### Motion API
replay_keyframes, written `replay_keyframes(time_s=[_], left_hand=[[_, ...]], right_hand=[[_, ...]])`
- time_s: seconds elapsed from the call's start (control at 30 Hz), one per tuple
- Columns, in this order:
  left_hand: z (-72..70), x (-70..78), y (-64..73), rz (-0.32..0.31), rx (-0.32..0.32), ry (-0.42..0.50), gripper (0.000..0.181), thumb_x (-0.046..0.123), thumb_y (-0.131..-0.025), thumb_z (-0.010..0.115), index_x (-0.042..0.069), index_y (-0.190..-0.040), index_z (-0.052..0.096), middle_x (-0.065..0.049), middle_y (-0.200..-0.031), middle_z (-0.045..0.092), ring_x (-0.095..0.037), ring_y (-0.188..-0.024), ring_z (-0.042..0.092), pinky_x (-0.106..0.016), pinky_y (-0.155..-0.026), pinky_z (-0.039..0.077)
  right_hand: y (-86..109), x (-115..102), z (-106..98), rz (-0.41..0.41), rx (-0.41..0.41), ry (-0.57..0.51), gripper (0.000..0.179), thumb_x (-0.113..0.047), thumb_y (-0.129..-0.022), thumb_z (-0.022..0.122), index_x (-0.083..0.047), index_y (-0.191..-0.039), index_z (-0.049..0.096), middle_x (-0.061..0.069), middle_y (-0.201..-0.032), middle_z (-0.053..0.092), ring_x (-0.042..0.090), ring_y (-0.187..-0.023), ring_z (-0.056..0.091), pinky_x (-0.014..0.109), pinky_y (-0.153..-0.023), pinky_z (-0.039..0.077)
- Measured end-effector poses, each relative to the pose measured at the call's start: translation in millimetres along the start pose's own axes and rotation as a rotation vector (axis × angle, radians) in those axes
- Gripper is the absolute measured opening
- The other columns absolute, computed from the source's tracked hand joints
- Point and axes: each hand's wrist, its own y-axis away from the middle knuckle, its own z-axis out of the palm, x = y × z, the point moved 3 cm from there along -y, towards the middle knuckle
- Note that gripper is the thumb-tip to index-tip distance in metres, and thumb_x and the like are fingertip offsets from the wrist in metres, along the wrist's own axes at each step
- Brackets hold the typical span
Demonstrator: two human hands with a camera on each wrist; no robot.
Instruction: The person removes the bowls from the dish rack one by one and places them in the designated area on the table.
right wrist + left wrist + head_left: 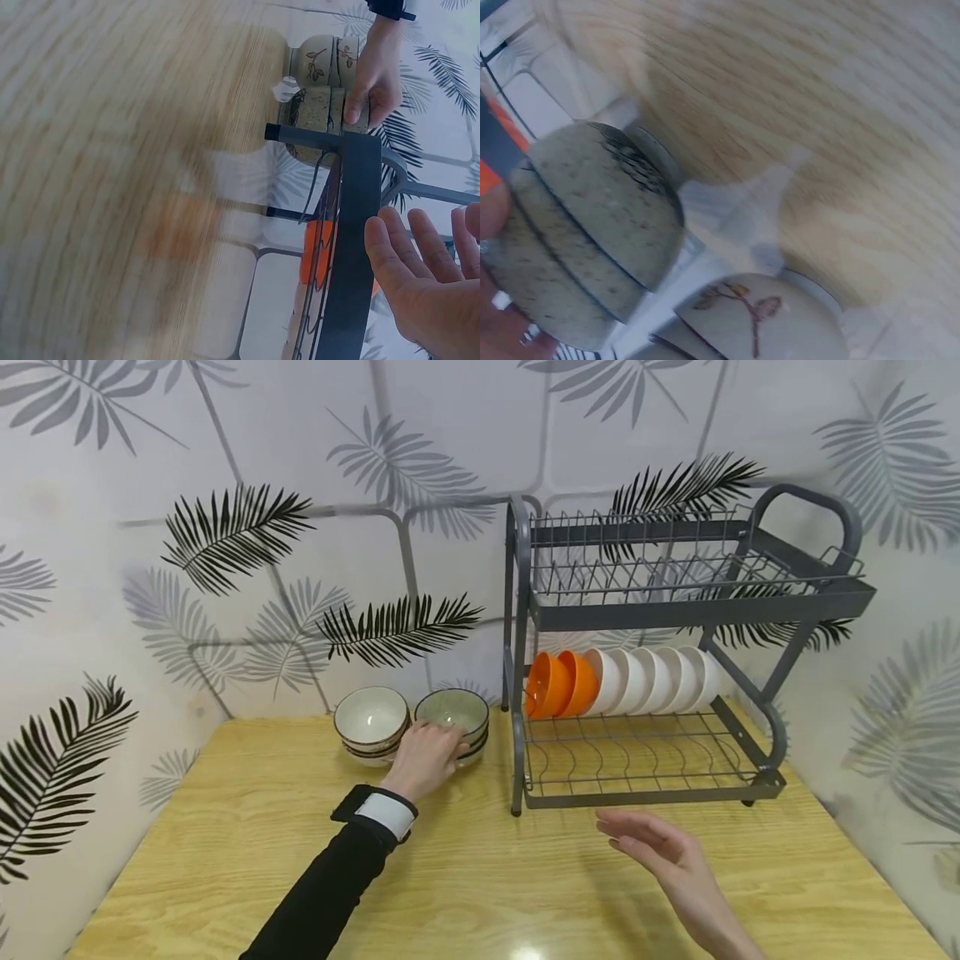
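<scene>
My left hand reaches the stack of speckled green bowls and pinches the rim of the top green bowl. In the right wrist view its thumb lies against that bowl's outer side, while the other fingers go over the rim. Close on the left, a stack of cream bowls with dark rims stands beside the green ones; the left wrist view shows a painted twig on a cream bowl. My right hand is held in front of the dish rack, fingers extended and nothing in it.
A grey two-tier dish rack stands to the right of the stacks. Its lower tier holds orange bowls and several white bowls on edge. Behind the wooden table is a leaf-patterned wall.
</scene>
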Motion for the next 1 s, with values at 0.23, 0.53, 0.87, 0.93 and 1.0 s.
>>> replay_keyframes(time_s=[0.23, 0.53, 0.87, 0.93, 1.0], left_hand=[[-8.3, 14.2, 12.7, -0.062, -0.052, 0.003, 0.034, 0.017, -0.088, 0.065, 0.005, -0.12, 0.063, -0.012, -0.119, 0.065, -0.032, -0.118, 0.052, -0.05, -0.107, 0.037], [-22.6, 44.8, 47.7, -0.159, 0.0, 0.098, 0.068, 0.024, -0.087, 0.067, -0.002, -0.143, 0.038, -0.019, -0.151, 0.032, -0.033, -0.141, 0.019, -0.051, -0.115, 0.021], [-28.3, 61.8, 70.0, -0.27, 0.053, 0.352, 0.075, 0.023, -0.086, 0.068, -0.004, -0.146, 0.032, -0.02, -0.154, 0.026, -0.04, -0.139, 0.019, -0.058, -0.114, 0.016], [-27.7, 62.6, 71.1, -0.303, 0.07, 0.428, 0.077, 0.022, -0.087, 0.067, -0.004, -0.148, 0.027, -0.022, -0.153, 0.026, -0.04, -0.139, 0.019, -0.059, -0.113, 0.016], [-26.2, 63.9, 72.4, -0.348, 0.079, 0.544, 0.079, 0.022, -0.089, 0.065, -0.001, -0.15, 0.021, -0.025, -0.153, 0.023, -0.042, -0.138, 0.018, -0.063, -0.111, 0.017]], right_hand=[[-2.2, 1.5, 3.9, 0.032, 0.009, 0.024, 0.033, -0.008, -0.099, 0.052, 0.008, -0.127, 0.054, 0.006, -0.127, 0.063, 0.027, -0.114, 0.057, 0.025, -0.092, 0.052], [-7.3, -0.2, 1.7, 0.053, 0.017, 0.068, 0.034, -0.012, -0.1, 0.051, 0.006, -0.128, 0.054, 0.008, -0.128, 0.062, 0.021, -0.114, 0.058, 0.022, -0.091, 0.052], [-26.5, -13.8, -8.2, -0.116, 0.027, 0.124, 0.031, -0.002, -0.099, 0.05, 0.013, -0.126, 0.052, 0.009, -0.125, 0.063, 0.015, -0.112, 0.059, 0.015, -0.089, 0.051], [-32.5, -17.7, -10.1, -0.147, 0.041, 0.156, 0.031, -0.001, -0.098, 0.051, 0.013, -0.125, 0.053, 0.004, -0.123, 0.064, 0.013, -0.11, 0.059, 0.014, -0.088, 0.051], [-39.0, -20.8, -11.7, -0.155, 0.057, 0.204, 0.032, -0.002, -0.097, 0.053, 0.012, -0.125, 0.054, -0.002, -0.122, 0.064, 0.01, -0.11, 0.059, 0.012, -0.087, 0.05]])
